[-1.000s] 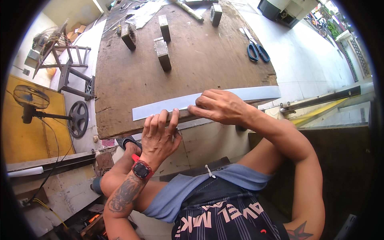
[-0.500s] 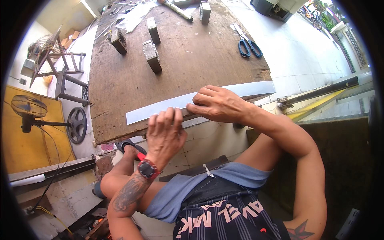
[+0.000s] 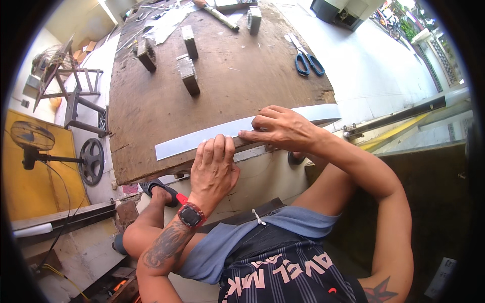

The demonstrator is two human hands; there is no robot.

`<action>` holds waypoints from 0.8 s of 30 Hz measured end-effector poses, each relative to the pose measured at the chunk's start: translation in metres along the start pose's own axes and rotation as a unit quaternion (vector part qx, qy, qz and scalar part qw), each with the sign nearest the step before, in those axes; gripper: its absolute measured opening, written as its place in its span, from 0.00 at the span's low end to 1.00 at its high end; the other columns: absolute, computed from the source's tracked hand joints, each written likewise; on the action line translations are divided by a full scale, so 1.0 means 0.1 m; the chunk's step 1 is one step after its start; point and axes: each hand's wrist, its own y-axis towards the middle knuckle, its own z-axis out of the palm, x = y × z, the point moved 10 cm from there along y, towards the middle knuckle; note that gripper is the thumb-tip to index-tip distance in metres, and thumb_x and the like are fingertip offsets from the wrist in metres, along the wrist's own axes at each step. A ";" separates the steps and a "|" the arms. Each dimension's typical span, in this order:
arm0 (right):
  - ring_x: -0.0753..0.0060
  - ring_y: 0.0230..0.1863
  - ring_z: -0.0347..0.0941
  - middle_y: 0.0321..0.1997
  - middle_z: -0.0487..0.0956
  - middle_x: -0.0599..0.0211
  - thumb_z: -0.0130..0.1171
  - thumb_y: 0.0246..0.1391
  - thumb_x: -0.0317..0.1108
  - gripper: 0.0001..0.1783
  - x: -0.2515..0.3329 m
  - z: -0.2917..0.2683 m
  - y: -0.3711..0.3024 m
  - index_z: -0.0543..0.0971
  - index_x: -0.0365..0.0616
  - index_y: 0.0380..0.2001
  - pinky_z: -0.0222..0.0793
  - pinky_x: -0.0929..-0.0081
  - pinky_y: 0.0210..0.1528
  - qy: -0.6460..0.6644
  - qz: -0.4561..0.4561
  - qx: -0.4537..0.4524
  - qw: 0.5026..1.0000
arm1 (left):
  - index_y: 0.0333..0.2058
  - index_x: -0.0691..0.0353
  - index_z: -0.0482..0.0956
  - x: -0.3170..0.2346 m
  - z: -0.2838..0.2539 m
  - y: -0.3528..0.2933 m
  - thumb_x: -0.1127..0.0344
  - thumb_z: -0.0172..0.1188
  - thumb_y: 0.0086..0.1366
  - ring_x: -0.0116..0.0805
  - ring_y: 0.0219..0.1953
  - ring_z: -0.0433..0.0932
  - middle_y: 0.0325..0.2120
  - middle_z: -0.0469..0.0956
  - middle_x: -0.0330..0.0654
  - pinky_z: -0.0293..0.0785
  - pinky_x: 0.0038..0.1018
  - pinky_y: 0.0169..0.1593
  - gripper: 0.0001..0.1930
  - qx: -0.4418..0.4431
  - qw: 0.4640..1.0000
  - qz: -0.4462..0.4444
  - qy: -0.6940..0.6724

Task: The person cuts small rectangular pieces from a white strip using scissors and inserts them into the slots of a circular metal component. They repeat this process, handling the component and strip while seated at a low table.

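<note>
A long pale blue-white strip [image 3: 189, 141] lies along the near edge of the wooden table [image 3: 136, 106], its right end reaching the table's right corner. My left hand [image 3: 214, 164], with a red-and-black watch at its wrist, has its fingers bent together over the strip's near edge; the thumb side is partly hidden below. Just to the right, my right hand [image 3: 283, 129] is closed, with curled fingers on the strip and the index finger and thumb at its near edge. The two hands are a small gap apart.
Several upright metal blocks [image 3: 188, 76] stand on the table's far half. Scissors with blue handles [image 3: 309, 63] lie at the right, and a rod-like tool [image 3: 220, 15] lies at the back. A black fan [image 3: 33, 144] stands left of the table.
Both hands have shifted slightly to the right along the strip. The strip stays at the table's near edge, and the whole view has moved a little.
</note>
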 end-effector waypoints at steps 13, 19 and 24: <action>0.71 0.42 0.78 0.39 0.77 0.69 0.64 0.54 0.32 0.16 0.63 0.35 0.93 0.81 0.44 0.47 0.79 0.74 0.48 -0.016 -0.082 -0.109 0.990 | 0.73 0.39 0.66 1.11 -0.48 -0.99 0.63 0.64 0.56 0.38 0.61 0.67 0.58 0.67 0.41 0.59 0.46 0.73 0.43 0.026 0.995 -0.046 0.087; 0.70 0.41 0.77 0.39 0.76 0.67 0.63 0.55 0.32 0.16 0.57 0.38 0.98 0.80 0.46 0.48 0.79 0.73 0.47 0.006 -0.050 -0.072 0.996 | 0.70 0.48 0.67 1.06 -0.40 -0.86 0.61 0.67 0.51 0.43 0.62 0.65 0.57 0.66 0.42 0.60 0.47 0.71 0.44 0.031 0.992 -0.096 0.078; 0.69 0.42 0.76 0.41 0.75 0.67 0.62 0.56 0.32 0.18 0.51 0.34 0.87 0.79 0.47 0.51 0.78 0.71 0.49 0.002 -0.064 -0.065 0.996 | 0.70 0.49 0.66 0.89 -0.34 -0.76 0.60 0.68 0.52 0.46 0.62 0.64 0.57 0.66 0.46 0.60 0.49 0.71 0.43 -0.007 0.996 -0.059 0.060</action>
